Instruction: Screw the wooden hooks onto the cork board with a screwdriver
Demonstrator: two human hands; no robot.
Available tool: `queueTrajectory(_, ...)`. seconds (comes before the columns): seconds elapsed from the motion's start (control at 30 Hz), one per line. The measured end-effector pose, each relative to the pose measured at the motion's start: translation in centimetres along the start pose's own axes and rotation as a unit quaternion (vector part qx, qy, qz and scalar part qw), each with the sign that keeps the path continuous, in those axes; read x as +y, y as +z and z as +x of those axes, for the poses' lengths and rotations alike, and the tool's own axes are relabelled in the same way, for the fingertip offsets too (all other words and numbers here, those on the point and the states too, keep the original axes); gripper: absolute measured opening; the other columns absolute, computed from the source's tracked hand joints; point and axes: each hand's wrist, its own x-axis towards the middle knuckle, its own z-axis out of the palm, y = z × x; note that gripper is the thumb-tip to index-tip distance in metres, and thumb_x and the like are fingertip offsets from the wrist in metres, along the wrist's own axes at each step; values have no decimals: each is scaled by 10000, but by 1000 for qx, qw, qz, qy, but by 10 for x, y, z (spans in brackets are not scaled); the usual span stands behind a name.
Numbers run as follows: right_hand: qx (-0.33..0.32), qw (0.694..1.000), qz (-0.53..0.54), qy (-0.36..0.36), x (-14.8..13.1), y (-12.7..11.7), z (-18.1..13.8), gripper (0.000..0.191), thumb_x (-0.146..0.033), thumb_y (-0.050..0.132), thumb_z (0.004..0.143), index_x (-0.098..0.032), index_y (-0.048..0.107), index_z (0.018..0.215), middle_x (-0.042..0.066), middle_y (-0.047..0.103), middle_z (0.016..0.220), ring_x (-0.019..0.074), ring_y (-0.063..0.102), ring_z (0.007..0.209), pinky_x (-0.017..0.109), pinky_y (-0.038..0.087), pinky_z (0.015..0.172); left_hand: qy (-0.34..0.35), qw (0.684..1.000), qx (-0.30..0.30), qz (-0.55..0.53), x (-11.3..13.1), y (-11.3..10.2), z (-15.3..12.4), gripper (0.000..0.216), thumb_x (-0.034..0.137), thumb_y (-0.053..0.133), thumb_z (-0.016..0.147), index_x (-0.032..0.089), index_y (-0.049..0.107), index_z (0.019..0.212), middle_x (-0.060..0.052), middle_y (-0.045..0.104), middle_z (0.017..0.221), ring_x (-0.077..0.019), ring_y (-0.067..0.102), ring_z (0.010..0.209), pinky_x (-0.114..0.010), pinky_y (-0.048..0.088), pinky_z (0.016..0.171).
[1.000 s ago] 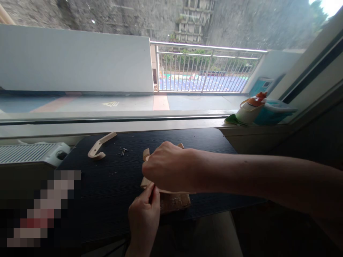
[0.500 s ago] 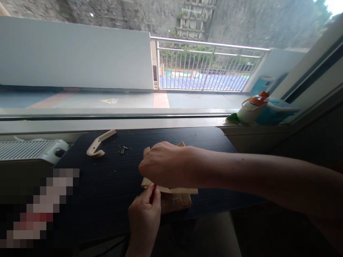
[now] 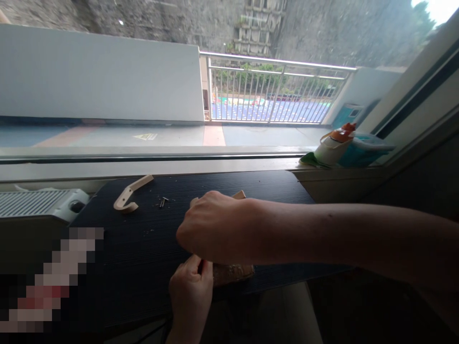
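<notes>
Low over the dark table, my right hand (image 3: 210, 228) is closed in a fist, knuckles up; whatever it grips is hidden beneath it. Just below, my left hand (image 3: 191, 289) pinches thumb and forefinger together near the underside of the right hand; what lies between them cannot be made out. Ends of a pale wooden piece (image 3: 239, 195) stick out behind my right wrist, the rest covered. A rough brown block (image 3: 233, 273) shows under the right forearm. Further left lie a curved wooden hook (image 3: 125, 196) with dark holes and several small screws or nails (image 3: 163, 202).
The dark wood-grain table (image 3: 143, 258) stands against a window sill (image 3: 215, 167). A white radiator (image 3: 39, 203) is at the left. On the sill at right are a white container with an orange top (image 3: 333, 147) and a teal box (image 3: 366, 152). Crumbs dot the tabletop.
My right hand has come slightly closer to me and left, now covering the wooden strip seen before below it. My left hand keeps its pinch. The view has shifted a little.
</notes>
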Motion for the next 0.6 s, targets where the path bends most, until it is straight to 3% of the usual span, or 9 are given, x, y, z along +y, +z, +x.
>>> queueTrajectory(0.13, -3, 999, 8, -32, 2, 7, 8, 202, 18, 496, 757, -90, 637, 661, 43, 614, 662, 129, 562, 633, 256, 419, 622, 0, 1000, -2, 12, -2, 1, -1, 354, 232, 456, 767, 225, 535, 422, -26, 570, 392, -148, 542, 386, -245, 324, 433)
queueTrajectory(0.33, 10, 998, 66, -6, 12, 9, 7, 172, -28, 478, 803, -88, 636, 769, 81, 630, 735, 161, 606, 739, 241, 417, 580, 17, 1000, -1, -15, -1, 0, 1, 290, 238, 457, 825, 175, 730, 753, -39, 680, 534, -141, 571, 404, -240, 352, 439)
queueTrajectory(0.53, 21, 999, 32, 38, 8, 5, 0, 122, -77, 521, 795, -104, 633, 757, 105, 653, 863, 162, 605, 699, 257, 426, 551, 20, 1000, 6, -15, -1, 1, 0, 298, 249, 458, 839, 147, 738, 823, -63, 717, 614, -148, 609, 444, -235, 376, 453)
queueTrajectory(0.6, 37, 999, 18, 28, 6, 4, -1, 129, -59, 525, 787, -113, 629, 733, 85, 651, 791, 154, 591, 666, 257, 422, 544, 29, 999, 15, -8, 0, 1, 1, 298, 239, 455, 837, 145, 738, 825, -64, 715, 607, -150, 601, 434, -240, 367, 443)
